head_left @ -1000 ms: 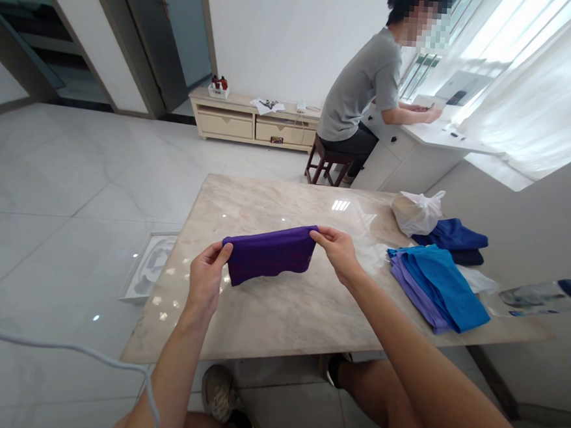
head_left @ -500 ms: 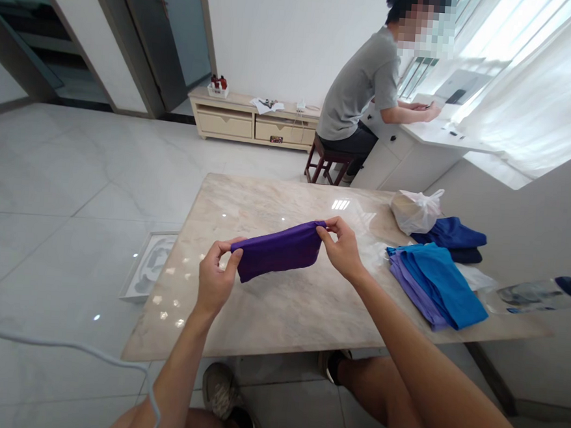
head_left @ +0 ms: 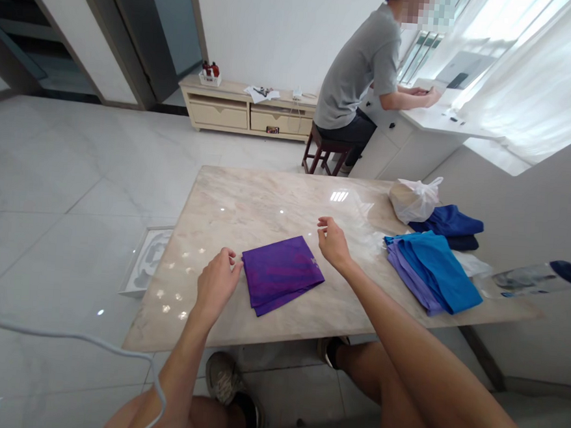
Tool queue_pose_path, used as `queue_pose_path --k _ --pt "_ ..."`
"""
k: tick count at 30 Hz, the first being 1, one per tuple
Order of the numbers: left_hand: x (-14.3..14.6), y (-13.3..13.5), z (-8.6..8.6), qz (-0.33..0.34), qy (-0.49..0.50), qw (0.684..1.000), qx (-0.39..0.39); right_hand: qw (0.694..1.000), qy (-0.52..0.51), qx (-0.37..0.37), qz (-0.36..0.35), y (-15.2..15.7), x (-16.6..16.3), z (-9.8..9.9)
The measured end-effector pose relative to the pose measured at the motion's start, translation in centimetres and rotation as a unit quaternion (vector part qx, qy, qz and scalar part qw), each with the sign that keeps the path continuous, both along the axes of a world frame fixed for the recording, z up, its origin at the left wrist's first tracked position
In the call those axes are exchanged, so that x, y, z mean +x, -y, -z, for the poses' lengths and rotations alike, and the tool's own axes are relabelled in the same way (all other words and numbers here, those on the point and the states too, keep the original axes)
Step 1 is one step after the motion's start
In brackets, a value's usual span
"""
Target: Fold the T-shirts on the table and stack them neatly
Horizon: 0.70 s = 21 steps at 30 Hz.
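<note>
A folded purple cloth lies flat on the marble table, its lower edges slightly fanned in layers. Just off its left corner is my left hand, fingers loosely curled and apart, holding nothing. My right hand hovers past the cloth's upper right edge, fingers parted and likewise free of it. To the right of that hand rests a stack of folded cloths, a bright blue cloth over a lavender cloth.
Behind the stack sit a tied white plastic bag and dark blue cloth. A clear bottle is at the right. A white cable crosses the lower left. A person sits on a stool beyond the table.
Both hands have let go of the purple cloth. It was held up between them and now lies on the table. My view has tilted slightly.
</note>
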<state>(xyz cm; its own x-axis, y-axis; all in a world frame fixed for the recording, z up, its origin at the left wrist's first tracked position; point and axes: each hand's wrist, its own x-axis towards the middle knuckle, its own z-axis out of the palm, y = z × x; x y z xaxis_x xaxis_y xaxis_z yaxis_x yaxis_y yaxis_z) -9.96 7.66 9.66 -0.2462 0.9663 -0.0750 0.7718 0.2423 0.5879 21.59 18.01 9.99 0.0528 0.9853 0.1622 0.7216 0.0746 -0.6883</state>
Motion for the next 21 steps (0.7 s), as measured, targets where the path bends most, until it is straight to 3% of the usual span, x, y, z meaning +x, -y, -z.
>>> queue_pose_path --k 4,10,16,21 --pt "0.8 1.0 -0.5 0.091 -0.101 0.985 -0.108 0.989 0.133 -0.064 -0.016 -0.1 1.0 0.4" --pt "3.5 2.1 -1.6 0.173 -0.133 0.955 -0.201 0.932 0.229 -0.275 -0.058 0.5 1.0 1.2" --pt "4.9 3.0 -1.0 0.241 -0.181 0.927 -0.224 0.954 0.188 -0.225 -0.068 0.7 0.4 2.7" --pt "5.2 3.1 -1.3 0.248 -0.184 0.922 -0.234 0.953 0.109 -0.282 -0.002 0.1 -0.5 2.9"
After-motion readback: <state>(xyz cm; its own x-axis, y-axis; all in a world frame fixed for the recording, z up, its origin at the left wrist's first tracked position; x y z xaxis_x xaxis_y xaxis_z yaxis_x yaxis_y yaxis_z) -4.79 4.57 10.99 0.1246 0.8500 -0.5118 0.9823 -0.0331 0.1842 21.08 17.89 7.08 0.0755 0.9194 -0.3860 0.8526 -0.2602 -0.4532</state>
